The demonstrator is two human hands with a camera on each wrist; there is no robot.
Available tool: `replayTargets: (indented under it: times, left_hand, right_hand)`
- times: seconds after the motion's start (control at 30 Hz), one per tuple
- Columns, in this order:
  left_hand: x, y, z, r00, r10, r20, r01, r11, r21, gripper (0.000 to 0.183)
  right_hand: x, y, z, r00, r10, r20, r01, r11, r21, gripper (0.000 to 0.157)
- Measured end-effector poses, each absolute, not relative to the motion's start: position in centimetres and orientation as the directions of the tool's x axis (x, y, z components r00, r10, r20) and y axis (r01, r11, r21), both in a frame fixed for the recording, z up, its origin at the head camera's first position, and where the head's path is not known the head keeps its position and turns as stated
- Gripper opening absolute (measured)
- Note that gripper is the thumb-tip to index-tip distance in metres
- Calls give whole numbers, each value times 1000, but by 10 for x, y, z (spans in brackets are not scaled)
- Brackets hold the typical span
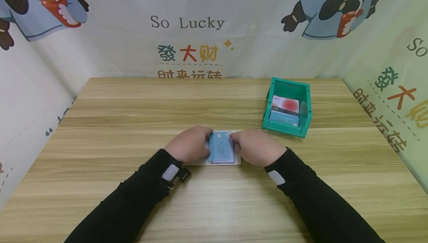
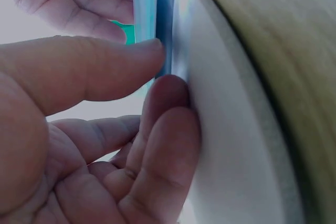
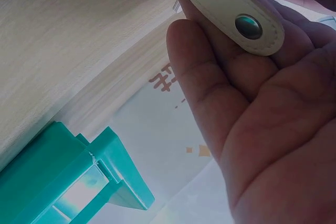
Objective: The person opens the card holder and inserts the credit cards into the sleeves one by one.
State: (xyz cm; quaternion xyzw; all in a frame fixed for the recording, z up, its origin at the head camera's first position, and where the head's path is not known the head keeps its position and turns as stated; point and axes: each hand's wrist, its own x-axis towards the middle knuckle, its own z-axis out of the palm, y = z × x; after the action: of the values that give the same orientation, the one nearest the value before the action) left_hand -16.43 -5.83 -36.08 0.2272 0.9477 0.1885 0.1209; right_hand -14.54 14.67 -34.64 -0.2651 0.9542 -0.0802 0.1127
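Note:
A pale card holder (image 1: 237, 159) lies opened out on the table, with a light blue card (image 1: 221, 147) uppermost in its clear sleeves. My left hand (image 1: 188, 144) grips its left side. In the left wrist view the thumb (image 2: 121, 66) touches the sleeve edges, while curled fingers rest against the white cover (image 2: 226, 140). On the opposite side, my right hand (image 1: 257, 148) holds the holder near the blue card's upper right corner. Its cream strap (image 3: 226, 9) with a metal snap (image 3: 248, 26) lies across the right hand's curled fingers.
Behind my right hand, a green bin (image 1: 287, 128) stands on the wooden table (image 1: 140, 105). It holds a box or card with a red circle (image 1: 285, 104) and a blue one (image 1: 284, 118). Printed cloth (image 1: 127, 31) encloses the back and sides.

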Motion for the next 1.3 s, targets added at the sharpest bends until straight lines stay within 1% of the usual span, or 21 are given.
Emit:
replayTargets:
  times: [0.1,0.43,0.7,0.87,1.0,1.13,1.3]
  left_hand:
    - [-164,-57,-362,-874,467,-138,384,835,394,55]
    - [-162,-56,-360,-884,449,-130,372,845,384,60]
    - [-161,-56,-358,-876,472,-96,416,842,344,57]
    - [-162,-56,-359,-880,469,-81,417,843,341,55]
    - [-163,-56,-360,-885,459,-79,405,842,356,55]
    - [-163,-56,-361,-877,474,-77,412,825,387,55]
    - [-161,-56,-362,-873,479,-88,400,808,433,61]
  right_hand:
    - [-146,147,-346,-836,-520,-174,-482,849,-217,42]
    - [-148,147,-347,-841,-525,-132,-483,838,-256,45]
    - [-148,146,-345,-846,-517,-126,-468,836,-286,47]
    - [-148,145,-344,-847,-518,-121,-469,834,-290,47]
    - [-148,145,-344,-847,-520,-113,-470,831,-297,46]
    - [-147,146,-344,-848,-520,-106,-470,828,-305,47]
    - [-144,145,-344,-849,-520,-93,-467,820,-330,50]
